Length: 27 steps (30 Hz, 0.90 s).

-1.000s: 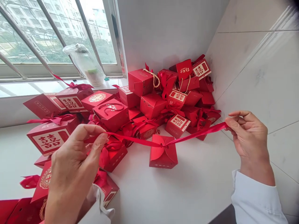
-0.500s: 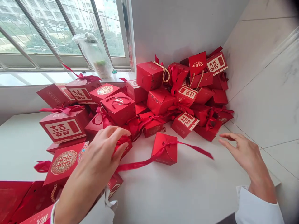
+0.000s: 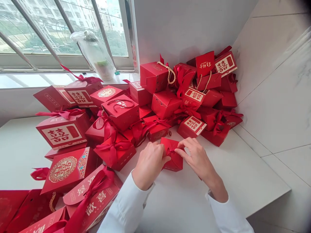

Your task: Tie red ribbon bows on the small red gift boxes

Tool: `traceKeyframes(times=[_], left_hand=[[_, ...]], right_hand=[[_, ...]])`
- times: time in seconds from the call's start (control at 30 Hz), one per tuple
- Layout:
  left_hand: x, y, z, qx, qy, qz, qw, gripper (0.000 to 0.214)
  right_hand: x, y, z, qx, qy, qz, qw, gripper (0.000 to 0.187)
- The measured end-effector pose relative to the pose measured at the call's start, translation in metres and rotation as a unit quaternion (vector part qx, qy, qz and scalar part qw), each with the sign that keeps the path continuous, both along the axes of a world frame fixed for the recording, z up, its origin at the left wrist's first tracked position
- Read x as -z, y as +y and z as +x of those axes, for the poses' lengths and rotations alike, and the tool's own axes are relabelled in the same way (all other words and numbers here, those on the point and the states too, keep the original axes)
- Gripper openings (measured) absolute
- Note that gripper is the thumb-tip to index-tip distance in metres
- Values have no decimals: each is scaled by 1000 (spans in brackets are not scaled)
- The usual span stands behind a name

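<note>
A small red gift box [image 3: 175, 163] stands on the white tabletop in front of me, with a dark red ribbon [image 3: 171, 152] through its top. My left hand [image 3: 151, 163] is at the box's left side, its fingers curled closed around the ribbon and partly hiding the box. From the right, my right hand [image 3: 195, 158] pinches the ribbon close to the middle of the top. Most of the ribbon's length is hidden by my hands. Left of them sits another red box with a tied bow [image 3: 113, 147].
Red gift boxes [image 3: 167, 102] are heaped along the wall and window side. More boxes [image 3: 97, 197] lie at the front left. A plastic bag with a cup [image 3: 104, 68] stands on the windowsill. The table's right edge [image 3: 269, 204] borders the tiled wall and floor.
My left hand has moved right from the bow-tied box to the small box. My right hand has come in leftward to it. The ribbon's outstretched ends are now gathered at my hands.
</note>
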State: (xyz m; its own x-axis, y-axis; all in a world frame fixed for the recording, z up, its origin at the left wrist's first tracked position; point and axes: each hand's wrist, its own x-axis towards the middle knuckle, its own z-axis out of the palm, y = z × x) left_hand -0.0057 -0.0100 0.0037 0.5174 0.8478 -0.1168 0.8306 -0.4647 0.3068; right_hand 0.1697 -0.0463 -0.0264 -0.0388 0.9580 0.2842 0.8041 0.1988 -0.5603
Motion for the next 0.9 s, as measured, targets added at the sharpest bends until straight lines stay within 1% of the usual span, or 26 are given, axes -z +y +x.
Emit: traceKeyframes(times=[0.1,0.2,0.27,0.37,0.43,0.53,0.6,0.63,0.7,0.77,0.83,0.9], left_hand=[[2,2,1,-2,-3,-8,1000,20],[0,5,-1,15,-44,-15,999,21],[-2,7,-3,19,-71,-29,997,22],[-6,9,-3,10,-100,-68,993,21],[-7,11,-3,3,-123,-88,988,16],[-8,13,-5,-9,-148,-81,986,7],[-8,14,-7,-8,-148,-75,986,7],[-8,14,-9,-1,-145,-79,986,9],[-8,15,-12,21,-141,-99,985,12],[-7,17,-14,46,-142,-122,981,14],[-6,18,-15,61,-147,-133,978,14],[-5,20,-15,61,-148,-131,978,13]], right_hand=[[0,-4,-3,-8,-6,-21,1000,16],[-5,-8,-6,-2,0,-39,999,18],[-10,-10,-9,6,22,-55,998,18],[-17,-13,-13,22,84,-113,990,18],[-19,-14,-15,41,113,-139,983,19],[-17,-13,-16,57,136,-136,980,11],[-13,-11,-14,64,142,-118,981,11],[-10,-9,-13,75,134,-97,983,12],[-5,-5,-10,113,81,-25,990,13],[-1,-2,-9,134,5,65,989,13],[1,-4,-10,117,-37,133,984,13],[0,-9,-13,74,-27,151,985,13]])
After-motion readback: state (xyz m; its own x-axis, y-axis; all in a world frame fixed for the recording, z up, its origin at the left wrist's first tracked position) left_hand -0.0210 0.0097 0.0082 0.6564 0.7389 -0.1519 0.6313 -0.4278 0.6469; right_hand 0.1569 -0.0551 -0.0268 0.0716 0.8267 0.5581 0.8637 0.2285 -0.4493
